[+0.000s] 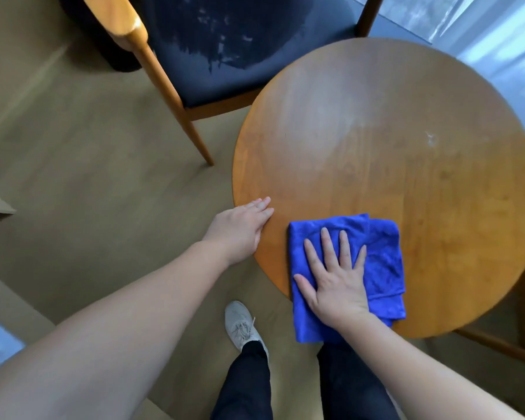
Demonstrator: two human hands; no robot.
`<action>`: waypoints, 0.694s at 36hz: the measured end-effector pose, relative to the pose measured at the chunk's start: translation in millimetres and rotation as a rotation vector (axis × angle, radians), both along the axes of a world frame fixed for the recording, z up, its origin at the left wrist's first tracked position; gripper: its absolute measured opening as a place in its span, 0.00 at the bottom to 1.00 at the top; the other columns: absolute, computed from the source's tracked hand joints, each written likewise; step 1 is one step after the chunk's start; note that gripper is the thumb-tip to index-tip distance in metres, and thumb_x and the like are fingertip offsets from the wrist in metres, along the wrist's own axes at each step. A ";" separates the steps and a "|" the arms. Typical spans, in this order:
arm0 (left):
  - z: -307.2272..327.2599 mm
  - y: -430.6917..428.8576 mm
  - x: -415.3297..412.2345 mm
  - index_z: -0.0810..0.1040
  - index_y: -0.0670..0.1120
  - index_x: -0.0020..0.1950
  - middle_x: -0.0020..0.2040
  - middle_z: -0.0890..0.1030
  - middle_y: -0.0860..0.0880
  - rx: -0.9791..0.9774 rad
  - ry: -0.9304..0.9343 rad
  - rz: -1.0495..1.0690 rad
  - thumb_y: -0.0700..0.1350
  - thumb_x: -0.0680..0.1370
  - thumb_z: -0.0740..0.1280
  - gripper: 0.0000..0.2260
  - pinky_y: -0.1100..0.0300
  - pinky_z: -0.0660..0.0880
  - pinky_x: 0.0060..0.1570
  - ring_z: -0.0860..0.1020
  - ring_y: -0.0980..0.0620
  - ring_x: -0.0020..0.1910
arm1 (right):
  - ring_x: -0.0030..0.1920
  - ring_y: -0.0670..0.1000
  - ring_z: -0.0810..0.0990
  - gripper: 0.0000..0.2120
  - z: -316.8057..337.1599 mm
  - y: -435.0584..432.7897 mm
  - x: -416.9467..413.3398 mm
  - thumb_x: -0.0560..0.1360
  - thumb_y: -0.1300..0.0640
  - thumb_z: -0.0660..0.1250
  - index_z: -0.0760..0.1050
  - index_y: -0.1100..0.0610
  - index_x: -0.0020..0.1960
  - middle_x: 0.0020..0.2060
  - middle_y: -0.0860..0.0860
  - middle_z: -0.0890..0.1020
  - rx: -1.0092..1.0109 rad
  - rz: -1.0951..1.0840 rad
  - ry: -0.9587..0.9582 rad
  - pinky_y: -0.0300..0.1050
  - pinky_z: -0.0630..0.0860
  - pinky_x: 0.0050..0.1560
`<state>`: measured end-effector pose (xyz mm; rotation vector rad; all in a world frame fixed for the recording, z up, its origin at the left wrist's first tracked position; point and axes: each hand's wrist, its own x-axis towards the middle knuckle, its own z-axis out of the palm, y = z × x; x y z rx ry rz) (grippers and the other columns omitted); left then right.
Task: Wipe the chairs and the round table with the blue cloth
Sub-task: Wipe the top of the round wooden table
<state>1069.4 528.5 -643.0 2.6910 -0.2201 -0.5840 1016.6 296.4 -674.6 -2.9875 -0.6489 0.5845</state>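
From the head view, the right hand (335, 278) lies flat and fully open, fingers spread, palm pressed down on the blue cloth (349, 277); it grips nothing, only presses. The cloth is folded and sits at the near edge of the round tabletop (391, 153), its near-left corner hanging over the rim. The left hand (240, 227) is also open, fingers straight and close together, resting on the left rim of the tabletop, just left of the cloth and not touching it.

Across the middle of the wooden top a pale, hazy sheen shows, with a small whitish speck toward the far right. Beyond the tabletop, on the far left, stands a wooden chair (164, 83) with a dark blue seat (240, 43) marked by patchy darker streaks; its front edge lies close to the table's rim. Below, on the wood floor (88, 165), a grey sneaker (244, 324) and dark trousers are visible.

Both forearms are bare and reach forward from the near edge, the left one angling in from the lower left, the right from the lower right.
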 end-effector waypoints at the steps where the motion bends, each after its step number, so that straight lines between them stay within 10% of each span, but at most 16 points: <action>1: -1.9 4.3 -0.9 0.63 0.49 0.74 0.76 0.58 0.53 0.017 -0.039 0.011 0.41 0.79 0.57 0.22 0.61 0.55 0.70 0.57 0.55 0.75 | 0.75 0.66 0.53 0.32 -0.9 -1.3 0.3 0.77 0.35 0.50 0.63 0.52 0.74 0.75 0.57 0.61 0.016 0.018 -0.016 0.74 0.47 0.69; 15: -10.0 20.5 -4.2 0.66 0.48 0.73 0.75 0.60 0.53 -0.056 0.061 0.216 0.33 0.74 0.54 0.28 0.64 0.53 0.71 0.56 0.56 0.75 | 0.75 0.60 0.58 0.31 -4.8 13.8 104.7 0.75 0.33 0.56 0.66 0.46 0.73 0.75 0.51 0.63 0.196 0.585 -0.055 0.71 0.49 0.71; 25: -5.2 24.9 -6.0 0.66 0.46 0.72 0.74 0.62 0.52 -0.098 0.022 0.223 0.32 0.74 0.54 0.27 0.61 0.50 0.73 0.57 0.56 0.74 | 0.78 0.57 0.47 0.35 -1.6 41.7 235.3 0.74 0.30 0.46 0.56 0.44 0.77 0.78 0.49 0.53 0.114 0.177 -0.116 0.66 0.41 0.72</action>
